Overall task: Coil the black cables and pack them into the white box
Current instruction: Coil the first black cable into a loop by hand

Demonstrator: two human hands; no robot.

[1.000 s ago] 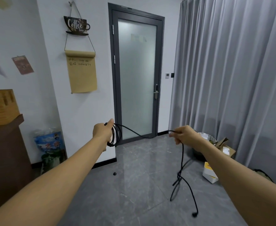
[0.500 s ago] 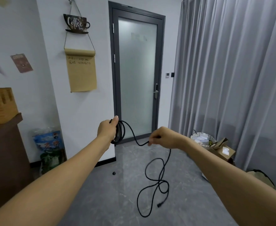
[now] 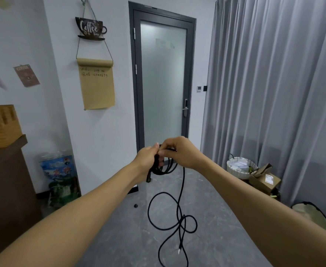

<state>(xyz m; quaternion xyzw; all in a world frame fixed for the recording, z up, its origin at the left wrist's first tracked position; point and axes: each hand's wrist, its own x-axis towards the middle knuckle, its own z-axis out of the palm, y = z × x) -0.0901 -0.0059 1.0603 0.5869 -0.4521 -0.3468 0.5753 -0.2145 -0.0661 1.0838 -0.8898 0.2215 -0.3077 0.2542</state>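
Black cable (image 3: 181,191), centre frame: several loops gathered in your left hand (image 3: 148,158), fingers clamped round the bundle. Your right hand (image 3: 178,151) pinches the next turn against it. The slack tail hangs toward the lower centre. Match each new loop's size; untwist the dangling snarl before feeding.

Frosted door (image 3: 163,83) (dark-framed), grey curtains (image 3: 274,93).
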